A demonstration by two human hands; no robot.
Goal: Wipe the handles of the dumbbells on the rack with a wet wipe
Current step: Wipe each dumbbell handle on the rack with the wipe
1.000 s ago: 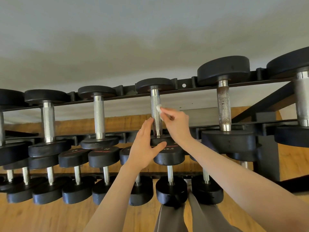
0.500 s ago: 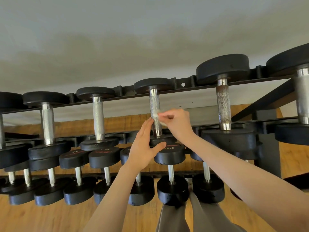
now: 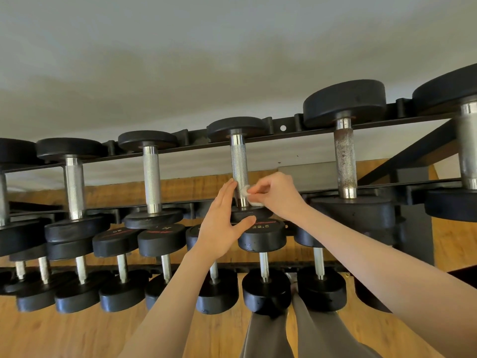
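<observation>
Right hand (image 3: pixel 277 193) with wipe (image 3: pixel 248 193) now sits lower on the handle (image 3: pixel 239 169), near its 6 o'clock end, down from mid-handle. Left hand (image 3: pixel 223 226) fingertips now touch the handle.

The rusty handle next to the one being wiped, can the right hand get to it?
Probably yes. The rusty handle stands bare just beside the right hand, nothing lies between them, and the hand already pinches the wet wipe.

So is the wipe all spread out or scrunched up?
Scrunched up: the wet wipe is a small wad pinched in the right hand against the handle.
</observation>
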